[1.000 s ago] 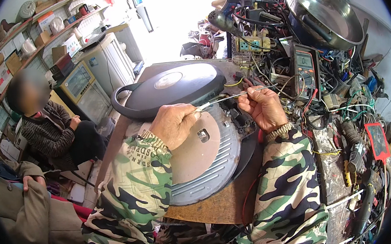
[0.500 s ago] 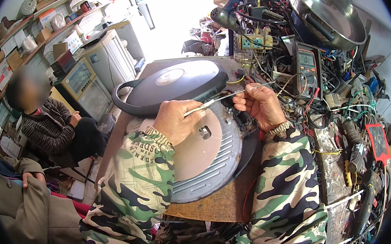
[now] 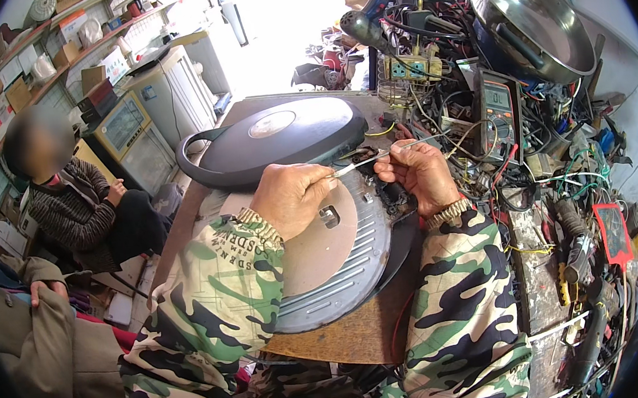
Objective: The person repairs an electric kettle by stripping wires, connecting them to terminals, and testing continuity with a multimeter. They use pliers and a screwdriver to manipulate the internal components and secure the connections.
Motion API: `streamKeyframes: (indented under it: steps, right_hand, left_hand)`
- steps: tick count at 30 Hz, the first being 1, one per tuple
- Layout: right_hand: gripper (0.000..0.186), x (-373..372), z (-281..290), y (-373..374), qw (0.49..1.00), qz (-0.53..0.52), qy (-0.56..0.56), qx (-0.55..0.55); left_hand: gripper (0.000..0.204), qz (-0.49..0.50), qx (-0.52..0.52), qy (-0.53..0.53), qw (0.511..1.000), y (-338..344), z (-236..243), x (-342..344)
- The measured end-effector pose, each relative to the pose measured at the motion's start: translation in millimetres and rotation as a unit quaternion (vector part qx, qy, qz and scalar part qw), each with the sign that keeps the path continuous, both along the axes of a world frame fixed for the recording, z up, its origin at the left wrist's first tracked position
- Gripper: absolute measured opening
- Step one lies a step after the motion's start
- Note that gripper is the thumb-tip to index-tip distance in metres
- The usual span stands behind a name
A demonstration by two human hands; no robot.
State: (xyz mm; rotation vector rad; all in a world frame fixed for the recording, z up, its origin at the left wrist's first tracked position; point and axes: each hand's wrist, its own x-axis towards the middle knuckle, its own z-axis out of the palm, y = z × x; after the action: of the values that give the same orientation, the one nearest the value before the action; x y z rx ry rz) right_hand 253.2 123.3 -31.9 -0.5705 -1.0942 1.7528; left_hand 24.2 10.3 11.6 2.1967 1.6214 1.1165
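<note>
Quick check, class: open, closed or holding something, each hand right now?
Left hand: closed, pinching a thin, straight, pale grey-white strand, material unclear.
Right hand: closed, pinching the same strand farther along.

Smooth dark plastic, softly glossy, on the cover (image 3: 290,141); matt finish on the tan sheet (image 3: 311,258); dull, ridged surface on the grey disc (image 3: 347,281); worn wood in the worktop (image 3: 342,343); polished metal in the pan (image 3: 537,17); matt cloth in the sleeves (image 3: 462,300).
</note>
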Motion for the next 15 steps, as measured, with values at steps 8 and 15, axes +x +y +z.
streamKeyframes:
  steps: [8,15]
  right_hand:
    - [0.012,-0.6,-0.1,-2.0,0.999,-0.019,0.034,-0.016]
    - [0.010,-3.1,-1.6,-7.7,0.997,-0.057,0.044,-0.004]
  left_hand:
    - [0.021,0.008,-0.017,-0.016,1.000,-2.6,0.7,-0.3]
    - [0.020,0.009,0.014,-0.019,1.000,-1.3,-3.4,-0.1]
